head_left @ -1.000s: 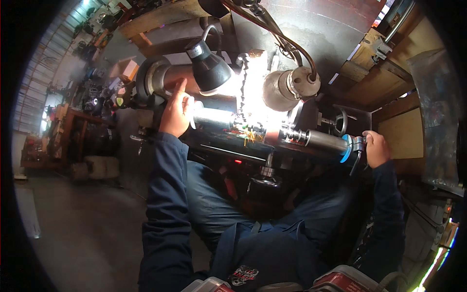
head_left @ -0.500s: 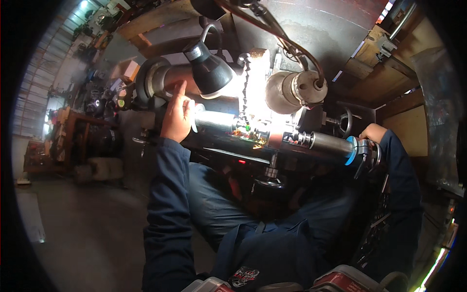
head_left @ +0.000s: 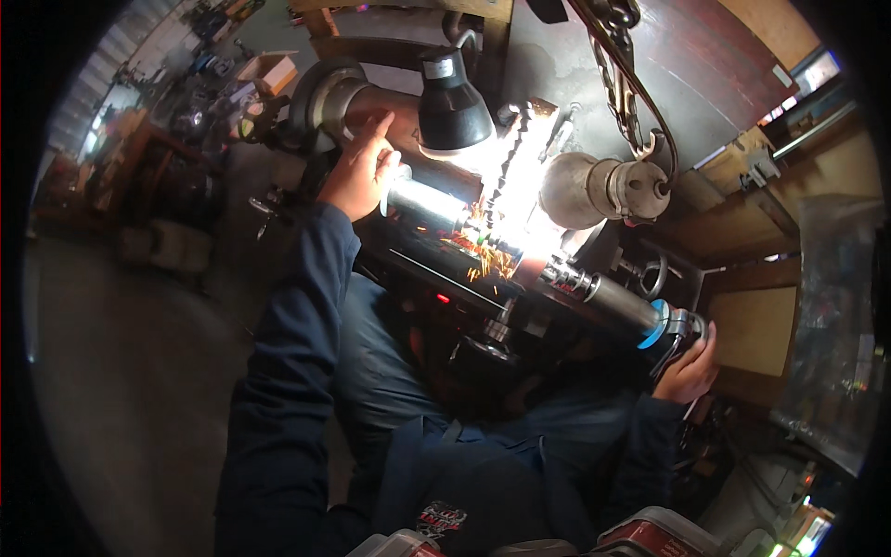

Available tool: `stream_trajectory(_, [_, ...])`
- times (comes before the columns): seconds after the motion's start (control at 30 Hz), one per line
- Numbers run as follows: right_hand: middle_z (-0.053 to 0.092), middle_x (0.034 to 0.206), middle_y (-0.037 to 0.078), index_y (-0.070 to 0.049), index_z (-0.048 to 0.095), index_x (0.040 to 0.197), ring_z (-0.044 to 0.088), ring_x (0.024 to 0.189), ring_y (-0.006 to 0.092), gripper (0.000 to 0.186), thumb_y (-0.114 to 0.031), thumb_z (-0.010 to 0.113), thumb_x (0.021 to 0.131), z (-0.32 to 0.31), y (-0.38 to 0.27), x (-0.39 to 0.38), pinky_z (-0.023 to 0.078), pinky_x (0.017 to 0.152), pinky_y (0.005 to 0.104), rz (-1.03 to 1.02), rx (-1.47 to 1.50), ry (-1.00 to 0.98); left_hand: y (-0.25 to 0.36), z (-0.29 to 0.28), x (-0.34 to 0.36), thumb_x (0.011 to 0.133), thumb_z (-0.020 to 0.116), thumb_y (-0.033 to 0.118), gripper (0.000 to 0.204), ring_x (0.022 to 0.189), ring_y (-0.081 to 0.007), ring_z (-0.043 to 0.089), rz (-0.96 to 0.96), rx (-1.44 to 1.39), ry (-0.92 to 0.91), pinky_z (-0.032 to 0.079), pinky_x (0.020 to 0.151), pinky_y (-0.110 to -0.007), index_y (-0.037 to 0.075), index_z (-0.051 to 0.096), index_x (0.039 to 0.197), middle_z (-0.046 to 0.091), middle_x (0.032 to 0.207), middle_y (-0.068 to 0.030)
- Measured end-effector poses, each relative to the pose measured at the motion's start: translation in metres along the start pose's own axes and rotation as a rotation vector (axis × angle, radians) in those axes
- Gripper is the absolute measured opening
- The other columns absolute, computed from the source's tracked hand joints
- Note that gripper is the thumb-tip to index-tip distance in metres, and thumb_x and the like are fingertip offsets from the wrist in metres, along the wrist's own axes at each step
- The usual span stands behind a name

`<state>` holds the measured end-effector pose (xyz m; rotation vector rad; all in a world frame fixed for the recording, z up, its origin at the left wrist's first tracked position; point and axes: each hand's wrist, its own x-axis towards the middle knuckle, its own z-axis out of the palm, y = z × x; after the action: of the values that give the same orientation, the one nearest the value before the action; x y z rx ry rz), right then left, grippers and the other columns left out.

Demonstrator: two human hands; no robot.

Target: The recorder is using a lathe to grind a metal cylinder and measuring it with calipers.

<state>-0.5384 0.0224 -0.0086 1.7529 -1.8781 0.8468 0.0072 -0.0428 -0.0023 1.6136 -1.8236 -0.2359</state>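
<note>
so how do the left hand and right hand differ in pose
The left hand is higher in the picture, left of the black lamp; the right hand is lower. The left hand has its index finger extended; the right hand curls at the metal handle. Both are bare, with dark sleeves.

Head fisheye, downward — hands (head_left: 360, 178) seemingly near

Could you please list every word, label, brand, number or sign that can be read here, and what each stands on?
I won't copy any wording, but print shows on these:
Dark garment: a red-and-white emblem, small and blurred.
Black lamp: a pale label, too small to read.
Lower edge: a red label, its print too small to make out reliably.
</note>
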Motion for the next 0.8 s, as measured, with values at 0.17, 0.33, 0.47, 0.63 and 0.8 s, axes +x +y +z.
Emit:
stream_trajectory(0.17, [0.058,0.116,0.028,0.009,0.049,0.127,0.060,0.097,0.0381,0.046,-0.023,0.046,0.094,0.037,0.058,-0.082,0.047,0.084,0.0424,0.062,0.441,0.035,-0.002,0.001,-0.001,0.088,0.056,-0.002,0.057,0.081,-0.0269,0.059,0.129,0.023,0.098,0.031,0.114,-0.043,0.002,0.038,0.142,0.055,0.076,-0.0087])
stream_trajectory(0.33, [0.050,0.129,0.027,0.011,0.040,0.131,0.051,0.123,0.0306,0.054,-0.015,0.048,0.085,0.040,0.068,-0.079,0.035,0.107,0.0380,0.066,0.936,-0.215,0.003,0.001,-0.001,0.087,0.055,-0.004,0.057,0.078,-0.0267,0.058,0.090,0.018,0.092,0.032,0.114,-0.043,0.002,0.039,0.141,0.054,0.074,-0.0080])
stream_trajectory(0.47, [0.055,0.127,0.018,0.003,0.049,0.129,0.053,0.119,0.0267,0.045,-0.020,0.053,0.092,0.035,0.050,-0.050,0.037,0.107,0.0390,-0.198,0.717,-0.304,-0.004,-0.005,-0.007,0.093,0.055,0.004,0.056,0.088,-0.0237,0.061,0.043,-0.021,0.018,0.036,0.109,-0.039,0.006,0.036,0.146,0.058,0.085,-0.0092])
stream_trajectory(0.63, [0.064,0.109,0.011,-0.001,0.059,0.118,0.061,0.103,0.0234,0.033,-0.024,0.055,0.095,0.068,0.050,-0.024,0.046,0.094,0.0384,0.026,0.817,-0.533,-0.005,0.003,-0.005,0.091,0.055,0.002,0.054,0.080,-0.0239,0.060,0.128,0.042,0.098,0.036,0.111,-0.040,0.004,0.039,0.143,0.056,0.080,-0.0078])
stream_trajectory(0.8, [0.057,0.127,0.014,-0.002,0.050,0.133,0.058,0.113,0.0311,0.051,-0.021,0.063,0.088,0.024,0.007,-0.028,0.044,0.100,0.0422,-0.224,0.630,-0.253,-0.008,0.006,-0.002,0.084,0.055,-0.005,0.062,0.074,-0.0246,0.057,0.167,0.050,0.152,0.033,0.113,-0.045,0.003,0.036,0.143,0.052,0.072,-0.0061])
